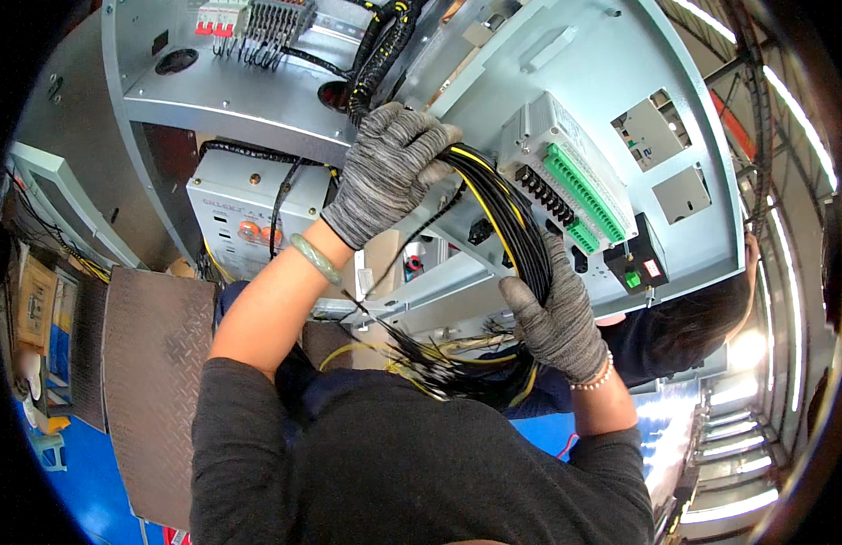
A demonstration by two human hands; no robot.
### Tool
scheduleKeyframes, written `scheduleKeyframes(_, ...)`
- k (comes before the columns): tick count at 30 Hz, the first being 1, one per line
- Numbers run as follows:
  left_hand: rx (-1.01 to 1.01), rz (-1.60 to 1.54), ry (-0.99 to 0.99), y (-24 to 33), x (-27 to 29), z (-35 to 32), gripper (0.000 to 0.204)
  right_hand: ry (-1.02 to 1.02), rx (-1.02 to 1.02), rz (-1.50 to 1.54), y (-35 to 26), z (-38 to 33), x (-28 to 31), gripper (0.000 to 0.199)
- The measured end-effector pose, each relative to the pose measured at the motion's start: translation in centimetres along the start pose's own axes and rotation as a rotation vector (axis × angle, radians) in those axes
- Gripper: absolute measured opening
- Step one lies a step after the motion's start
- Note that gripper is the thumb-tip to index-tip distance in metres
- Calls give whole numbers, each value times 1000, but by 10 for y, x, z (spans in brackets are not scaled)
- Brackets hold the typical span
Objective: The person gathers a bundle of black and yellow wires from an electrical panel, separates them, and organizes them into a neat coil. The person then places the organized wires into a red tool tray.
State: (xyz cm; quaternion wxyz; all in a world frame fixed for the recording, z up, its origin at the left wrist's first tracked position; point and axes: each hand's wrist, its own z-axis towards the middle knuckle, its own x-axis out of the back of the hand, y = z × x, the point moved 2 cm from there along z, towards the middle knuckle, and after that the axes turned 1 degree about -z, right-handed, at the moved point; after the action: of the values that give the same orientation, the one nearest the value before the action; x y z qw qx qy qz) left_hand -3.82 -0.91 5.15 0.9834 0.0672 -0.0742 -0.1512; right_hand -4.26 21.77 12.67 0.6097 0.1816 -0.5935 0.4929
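One grey metal cabinet (612, 82) holds one controller module (566, 177) with green terminals. One thick bundle of black and yellow wires (507, 218) runs before it. The left hand (389, 168) is closed around its top, and the right hand (553, 313) is closed around it lower down. Both hands wear grey gloves.

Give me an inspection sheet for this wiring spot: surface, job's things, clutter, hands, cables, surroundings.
Surface: grey metal cabinet panel, open, components mounted on it.
Job's things: black and yellow wire bundle; green terminal block module beside it.
Clutter: loose wire ends fanned out below the bundle.
Hands: left hand, grey glove, gripping the bundle's top; right hand, grey glove, gripping it lower down.
Cables: black corrugated conduit running up the panel.
Surroundings: breaker row top left; checker-plate step; blue floor; another person behind the panel.
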Motion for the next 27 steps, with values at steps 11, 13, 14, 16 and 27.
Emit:
scheduleKeyframes(11, 54, -29, 127, -11, -4, -7, 32, -219, -28, -352, -69, 38, 67, 58)
scheduleKeyframes(13, 59, 73, 99, -8, 0, -1, 32, -218, 161, -473, -77, 60, 86, 54)
scheduleKeyframes(14, 69, 131, 74, -9, 1, 1, 32, -244, 224, -450, -84, 77, 93, 51)
scheduleKeyframes(16, 94, 130, 14, 0, -1, 12, 30, -291, 0, -529, -103, 98, 108, 49)
scheduleKeyframes(27, 215, -130, 41, -7, 13, 14, 38, -389, 336, -650, -45, 164, 130, 43)
